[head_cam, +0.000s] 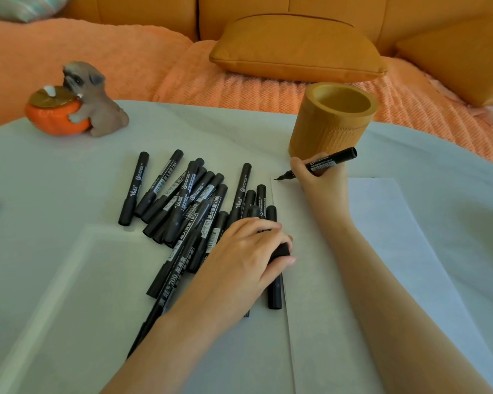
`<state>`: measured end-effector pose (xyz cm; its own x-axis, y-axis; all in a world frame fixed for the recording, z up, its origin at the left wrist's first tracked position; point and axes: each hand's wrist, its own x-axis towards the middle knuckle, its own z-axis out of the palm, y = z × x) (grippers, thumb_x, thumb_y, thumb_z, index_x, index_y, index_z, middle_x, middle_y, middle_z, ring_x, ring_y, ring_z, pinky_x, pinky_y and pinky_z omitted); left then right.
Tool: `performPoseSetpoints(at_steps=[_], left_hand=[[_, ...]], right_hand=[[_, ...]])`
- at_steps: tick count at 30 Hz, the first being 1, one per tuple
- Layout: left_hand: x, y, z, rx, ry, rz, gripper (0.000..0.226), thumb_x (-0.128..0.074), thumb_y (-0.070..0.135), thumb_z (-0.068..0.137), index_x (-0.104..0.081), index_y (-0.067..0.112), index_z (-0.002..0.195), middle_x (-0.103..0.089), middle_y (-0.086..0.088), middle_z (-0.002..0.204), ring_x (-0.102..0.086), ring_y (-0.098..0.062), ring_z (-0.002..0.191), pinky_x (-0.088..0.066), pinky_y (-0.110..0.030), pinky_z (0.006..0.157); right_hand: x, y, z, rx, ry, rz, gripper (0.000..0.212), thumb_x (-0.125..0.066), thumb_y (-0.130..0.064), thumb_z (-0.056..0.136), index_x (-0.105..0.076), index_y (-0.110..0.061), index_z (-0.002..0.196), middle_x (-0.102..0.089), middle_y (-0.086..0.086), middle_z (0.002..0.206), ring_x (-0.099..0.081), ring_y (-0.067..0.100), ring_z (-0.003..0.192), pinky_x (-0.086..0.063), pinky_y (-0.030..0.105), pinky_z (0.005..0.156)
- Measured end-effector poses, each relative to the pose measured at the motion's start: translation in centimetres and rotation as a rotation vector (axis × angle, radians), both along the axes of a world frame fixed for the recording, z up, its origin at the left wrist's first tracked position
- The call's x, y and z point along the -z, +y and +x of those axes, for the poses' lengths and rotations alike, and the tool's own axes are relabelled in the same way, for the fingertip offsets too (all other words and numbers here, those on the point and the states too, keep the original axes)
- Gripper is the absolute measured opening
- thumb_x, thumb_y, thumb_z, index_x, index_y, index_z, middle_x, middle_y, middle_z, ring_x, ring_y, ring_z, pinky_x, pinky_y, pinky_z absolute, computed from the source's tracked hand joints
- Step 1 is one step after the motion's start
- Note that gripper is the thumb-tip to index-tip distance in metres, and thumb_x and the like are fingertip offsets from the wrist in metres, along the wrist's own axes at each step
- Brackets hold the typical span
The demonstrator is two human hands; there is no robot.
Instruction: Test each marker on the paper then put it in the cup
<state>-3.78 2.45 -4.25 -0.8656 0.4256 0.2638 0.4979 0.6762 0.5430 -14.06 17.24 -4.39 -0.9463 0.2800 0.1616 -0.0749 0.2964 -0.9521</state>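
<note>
We've got an uncapped marker (329,161) pinched in the right hand (320,183), tip right at the paper (382,251), cup (332,129) just behind it. Left hand (245,251) is curled around its cap (281,251) by the pile (194,206). Next up, probably scribble, recap, drop in.

Marker pile (194,206) labels: the number "700" in white, beside Chinese characters; barcodes on several barrels
Long marker (165,282) near the left forearm: "700", followed by Chinese characters
Held marker (325,162) label: white print and a barcode, too small to read
</note>
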Motion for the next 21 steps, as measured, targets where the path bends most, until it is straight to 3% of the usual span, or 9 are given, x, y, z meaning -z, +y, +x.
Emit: performPoseSetpoints(at_steps=[8, 21], left_hand=[[0.03, -0.03, 0.03, -0.005, -0.008, -0.001, 0.03, -0.039, 0.044, 0.089, -0.061, 0.024, 0.094, -0.06, 0.006, 0.111, -0.04, -0.003, 0.111, -0.018, -0.007, 0.099], [-0.05, -0.06, 0.03, 0.001, -0.011, 0.002, 0.028, -0.041, 0.043, 0.088, -0.061, 0.024, 0.093, -0.061, 0.006, 0.11, -0.04, -0.003, 0.112, -0.015, -0.005, 0.1]], right_hand=[[0.03, 0.05, -0.02, 0.008, 0.001, 0.024, 0.013, -0.06, -0.007, 0.083, -0.053, -0.005, 0.073, -0.043, -0.004, 0.057, -0.038, 0.006, 0.055, -0.031, 0.017, 0.05], [0.12, 0.24, -0.09, 0.015, -0.005, -0.01, 0.019, -0.059, -0.01, 0.085, -0.048, -0.006, 0.069, -0.038, -0.002, 0.055, -0.032, 0.008, 0.052, -0.027, 0.017, 0.048]])
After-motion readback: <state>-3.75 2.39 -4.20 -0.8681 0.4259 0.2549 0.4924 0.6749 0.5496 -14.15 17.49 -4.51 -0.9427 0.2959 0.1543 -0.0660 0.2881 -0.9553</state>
